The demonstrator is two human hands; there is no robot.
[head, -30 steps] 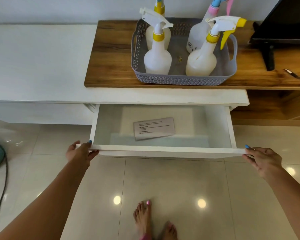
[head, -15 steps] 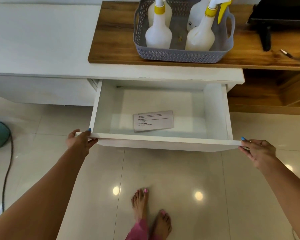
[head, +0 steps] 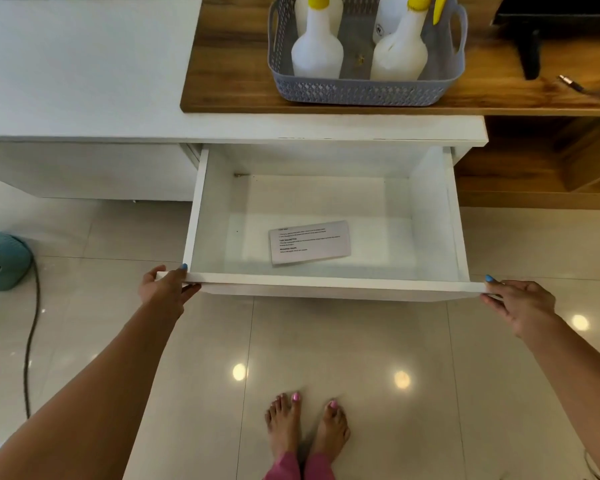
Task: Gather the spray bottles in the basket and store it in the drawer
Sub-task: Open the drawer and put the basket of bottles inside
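Spray bottles, white plastic with yellow collars, already stand inside the grey perforated plastic basket on the far wooden shelf, so the gathering looks done to us. We have the white drawer pulled open below it, our left hand gripping the near-left corner of its front and our right hand pinching the near-right corner. Only a printed paper card lies inside. We judge that lifting the basket in and closing the drawer remain.
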